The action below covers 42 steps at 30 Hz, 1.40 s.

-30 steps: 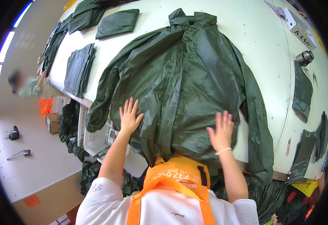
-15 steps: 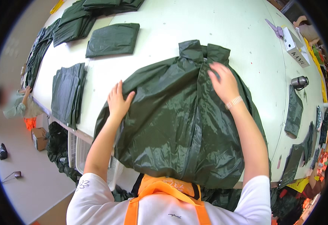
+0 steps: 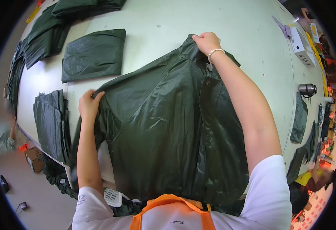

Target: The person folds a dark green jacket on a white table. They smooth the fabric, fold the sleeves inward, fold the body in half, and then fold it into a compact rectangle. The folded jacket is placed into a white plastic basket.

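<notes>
A dark green raincoat (image 3: 156, 126) lies spread over the table's near edge, its collar away from me and its hem hanging toward my body. My left hand (image 3: 90, 104) pinches the raincoat at the left sleeve, drawing the cloth taut up to the shoulder. At the collar, my right hand (image 3: 207, 43) is closed on the edge and lifts it a little. Down the front runs a placket with a snap near its top. My right forearm covers part of the raincoat's right side.
Folded dark green garments (image 3: 95, 55) lie at the left, with a further stack (image 3: 52, 124) nearer me. On the right of the white table (image 3: 252, 23) are a white box (image 3: 302, 48), a metal flask (image 3: 307, 90) and more green pieces (image 3: 299, 119). Other people work at both sides.
Both hands have gone from resting on the raincoat to gripping it. The left moved outward to the sleeve, the right up to the collar, and the cloth is pulled tighter.
</notes>
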Motion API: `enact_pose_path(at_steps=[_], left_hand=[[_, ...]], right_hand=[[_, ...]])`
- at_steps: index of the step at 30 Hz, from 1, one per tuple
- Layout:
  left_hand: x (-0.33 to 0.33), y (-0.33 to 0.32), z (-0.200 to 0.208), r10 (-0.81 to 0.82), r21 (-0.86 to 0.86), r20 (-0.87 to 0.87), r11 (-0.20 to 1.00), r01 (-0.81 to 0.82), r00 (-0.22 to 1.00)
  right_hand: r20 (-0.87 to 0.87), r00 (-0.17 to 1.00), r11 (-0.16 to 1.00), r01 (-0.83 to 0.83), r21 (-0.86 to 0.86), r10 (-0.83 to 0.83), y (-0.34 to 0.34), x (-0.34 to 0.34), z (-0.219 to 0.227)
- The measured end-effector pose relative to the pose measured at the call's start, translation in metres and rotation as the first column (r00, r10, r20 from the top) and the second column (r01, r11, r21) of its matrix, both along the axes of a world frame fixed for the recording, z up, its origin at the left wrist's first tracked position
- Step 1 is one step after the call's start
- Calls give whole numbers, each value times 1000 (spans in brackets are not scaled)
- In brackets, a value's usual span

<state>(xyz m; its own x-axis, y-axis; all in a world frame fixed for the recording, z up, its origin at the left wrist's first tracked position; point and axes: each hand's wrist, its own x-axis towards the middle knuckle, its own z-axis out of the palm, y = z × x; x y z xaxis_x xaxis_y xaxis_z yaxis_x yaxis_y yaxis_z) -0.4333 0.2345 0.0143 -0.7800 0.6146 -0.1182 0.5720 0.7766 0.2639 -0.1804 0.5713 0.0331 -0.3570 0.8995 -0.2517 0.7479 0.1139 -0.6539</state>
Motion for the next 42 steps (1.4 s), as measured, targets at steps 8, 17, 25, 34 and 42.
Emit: enact_pose_path(at_steps=[8,17,25,34,42], left_hand=[[159,100,11,-469,625,175,732,270,866],[221,198,-31,-529,151,231,849,506,817],[210,197,-55,-478,463,809,877,131,341],[210,190,-56,-545,552,807,833,36,227],[214,191,-69,-590,614,771,788,-37,239]], right_hand=[[-73,995,892,-27,451,67,-134,71,-12],[-454,880,901,302,311,-138,-133,106,-81],[-600,761,948,317,12,-247,-129,107,-93],[-590,762,951,308,-35,-268,-134,93,-88],[-400,854,925,379,37,-334,-132,85,-86]])
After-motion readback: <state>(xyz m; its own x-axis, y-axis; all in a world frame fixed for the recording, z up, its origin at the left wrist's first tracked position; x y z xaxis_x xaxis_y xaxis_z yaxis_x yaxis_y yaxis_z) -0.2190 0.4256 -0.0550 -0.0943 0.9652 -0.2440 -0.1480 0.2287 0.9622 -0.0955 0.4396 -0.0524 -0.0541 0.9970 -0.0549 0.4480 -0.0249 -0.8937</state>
